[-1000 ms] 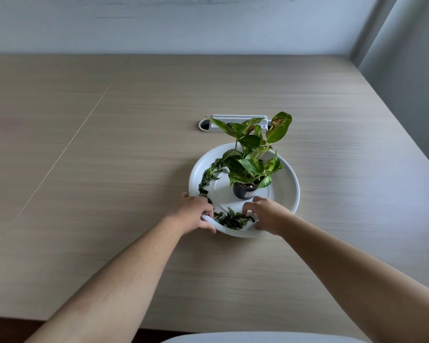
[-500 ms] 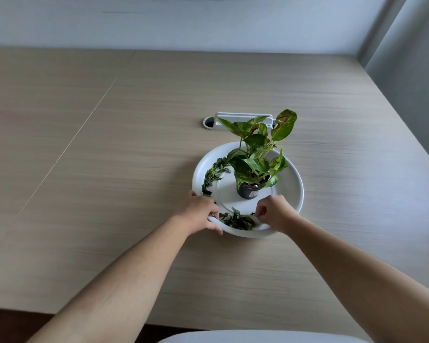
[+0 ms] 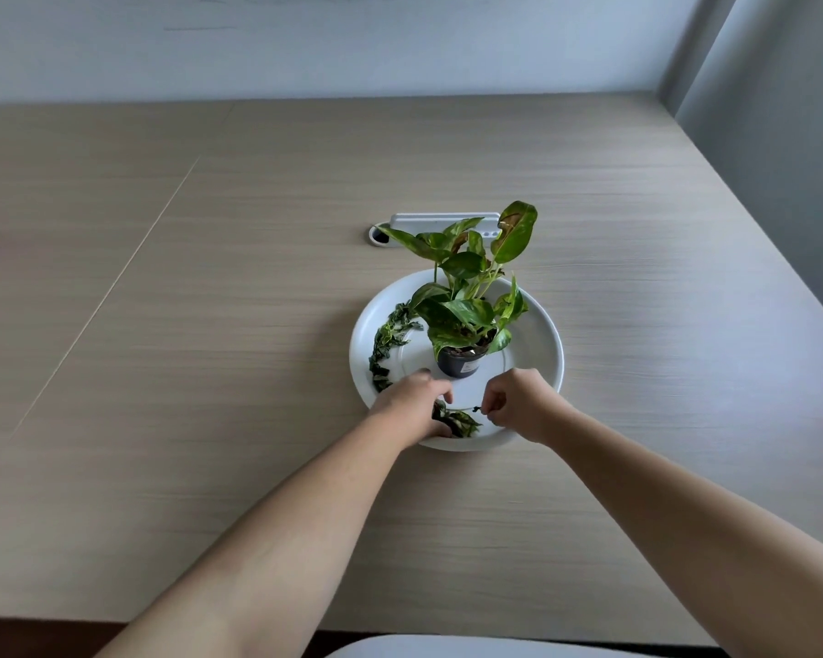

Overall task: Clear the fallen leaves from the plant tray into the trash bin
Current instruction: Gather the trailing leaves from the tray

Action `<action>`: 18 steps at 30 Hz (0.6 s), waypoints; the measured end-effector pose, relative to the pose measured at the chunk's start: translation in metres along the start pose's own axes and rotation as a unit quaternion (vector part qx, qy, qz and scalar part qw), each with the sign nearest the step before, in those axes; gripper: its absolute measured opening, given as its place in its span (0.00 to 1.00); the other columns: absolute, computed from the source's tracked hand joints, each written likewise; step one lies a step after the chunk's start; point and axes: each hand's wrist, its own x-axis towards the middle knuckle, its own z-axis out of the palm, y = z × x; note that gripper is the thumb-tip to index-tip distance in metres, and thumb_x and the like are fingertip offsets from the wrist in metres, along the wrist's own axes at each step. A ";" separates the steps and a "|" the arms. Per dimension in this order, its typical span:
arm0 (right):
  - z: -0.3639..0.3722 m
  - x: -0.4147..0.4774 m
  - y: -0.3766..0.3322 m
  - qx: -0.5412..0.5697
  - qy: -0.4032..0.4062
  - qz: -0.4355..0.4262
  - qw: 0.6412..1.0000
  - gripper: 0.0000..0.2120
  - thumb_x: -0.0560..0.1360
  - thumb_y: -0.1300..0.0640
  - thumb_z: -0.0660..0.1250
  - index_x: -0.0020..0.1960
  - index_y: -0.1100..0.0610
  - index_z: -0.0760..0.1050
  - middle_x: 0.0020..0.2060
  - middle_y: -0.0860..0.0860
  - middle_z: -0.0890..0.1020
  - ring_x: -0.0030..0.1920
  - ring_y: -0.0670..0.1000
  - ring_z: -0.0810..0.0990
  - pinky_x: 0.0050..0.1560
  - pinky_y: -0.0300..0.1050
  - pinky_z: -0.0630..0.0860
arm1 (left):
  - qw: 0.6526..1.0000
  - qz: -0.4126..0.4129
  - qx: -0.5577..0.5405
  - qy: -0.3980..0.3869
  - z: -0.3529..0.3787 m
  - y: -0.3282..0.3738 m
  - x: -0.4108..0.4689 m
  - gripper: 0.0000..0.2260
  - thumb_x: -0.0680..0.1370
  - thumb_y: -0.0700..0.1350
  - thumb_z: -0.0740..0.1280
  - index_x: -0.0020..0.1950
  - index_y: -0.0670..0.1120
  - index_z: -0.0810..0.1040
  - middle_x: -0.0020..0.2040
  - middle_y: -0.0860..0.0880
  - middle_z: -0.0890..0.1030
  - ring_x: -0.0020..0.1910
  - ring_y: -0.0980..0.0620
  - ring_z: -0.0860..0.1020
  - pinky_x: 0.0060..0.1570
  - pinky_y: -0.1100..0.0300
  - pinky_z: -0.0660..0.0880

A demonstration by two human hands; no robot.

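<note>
- Our left hand (image 3: 412, 406) reaches over the near-left rim of the tray (image 3: 549, 344). Its fingers and thumb are curled round the leaf clump (image 3: 462, 422), gathering the loose pieces into one handful, we judge, rather than lifting them singly.
- Our right hand (image 3: 519, 403) sits just beside it over the near rim, fingertips pinching a small leaf scrap (image 3: 476, 409). A scrap that size seems to call for a pinch rather than a scoop.
- Both hands work the tray's near edge, low and in front of the potted plant (image 3: 466, 320), which keeps them clear of its foliage.
- The plant stands upright in the tray's middle, so the fallen leaves lie in the ring around it. A leaf trail (image 3: 388, 339) curves along the left inner wall, untouched.
- The tray rests flat on the bench (image 3: 210, 325), with a socket strip (image 3: 443, 219) behind it.
- No trash bin is in view, so we judge the task is at an early stage: gathering is under way and nothing has been carried off.
</note>
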 end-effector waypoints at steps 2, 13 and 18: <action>0.002 0.000 -0.001 -0.006 -0.001 -0.002 1.000 0.08 0.69 0.70 0.66 0.41 0.61 0.82 0.37 0.51 0.81 0.37 0.48 0.78 0.42 0.41 0.78 | 1.000 -0.001 0.017 -0.002 0.000 0.001 0.002 0.15 0.69 0.48 0.75 0.53 0.52 0.76 0.52 0.49 0.74 0.49 0.48 0.76 0.45 0.55 0.74; 0.005 0.001 0.007 0.029 0.022 0.018 0.999 0.09 0.69 0.69 0.65 0.41 0.61 0.83 0.36 0.52 0.82 0.35 0.49 0.76 0.34 0.37 0.75 | 0.999 -0.003 -0.048 0.019 0.004 -0.001 0.006 0.06 0.71 0.35 0.70 0.47 0.42 0.82 0.49 0.43 0.82 0.48 0.45 0.80 0.48 0.58 0.75; -0.006 0.002 0.008 0.067 0.031 0.051 0.996 0.07 0.69 0.69 0.67 0.41 0.62 0.82 0.36 0.53 0.82 0.34 0.50 0.77 0.27 0.35 0.71 | 0.981 -0.065 -0.164 0.078 -0.011 -0.011 -0.003 0.06 0.68 0.40 0.76 0.44 0.43 0.84 0.43 0.48 0.84 0.40 0.54 0.79 0.38 0.72 0.70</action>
